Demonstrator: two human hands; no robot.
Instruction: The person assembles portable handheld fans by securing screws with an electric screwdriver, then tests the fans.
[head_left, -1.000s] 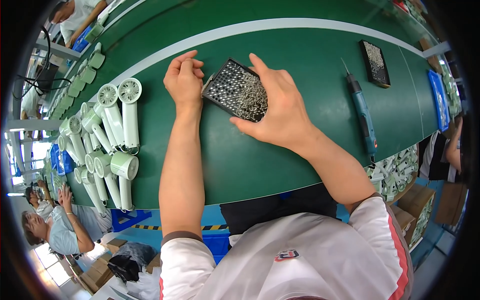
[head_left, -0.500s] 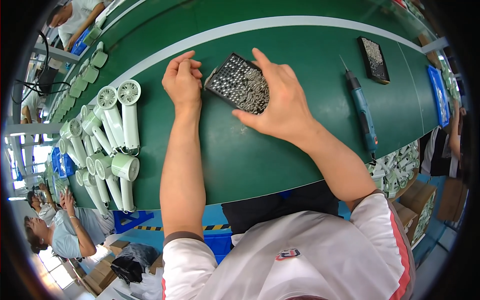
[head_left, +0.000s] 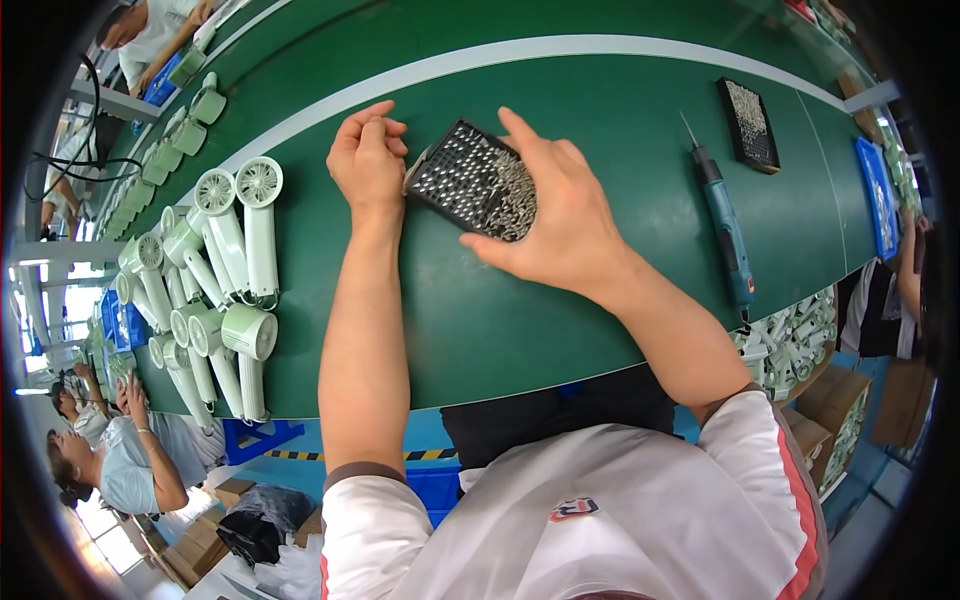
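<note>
Along the near left, pale-green handheld fans (head_left: 262, 240) are lying bunched on the green table (head_left: 500, 340); rightward, a power screwdriver (head_left: 727, 225) is resting. Beyond, mid-table, the right hand (head_left: 570, 205) is gripping the black tray (head_left: 445, 178), thumb and fingers stretching wide around its right end, screws (head_left: 515, 195) heaping there! Leftward, the left hand (head_left: 368, 160) is curling loosely; whether it's holding anything, I can't tell. Far right, another tray (head_left: 763, 156) is sitting.

A broad, smooth, dark green workbench (head_left: 490, 335) with a curved pale grey strip (head_left: 560, 46) along its far side carries clustered pale green and white plastic handheld fans (head_left: 262, 245) at left. At right lie a teal and black pen-shaped electric screwdriver (head_left: 728, 228), a black rectangular perforated tray (head_left: 764, 158) of small silvery screws (head_left: 746, 108) and, near the edge, a shallow blue plastic tray (head_left: 887, 243).
</note>
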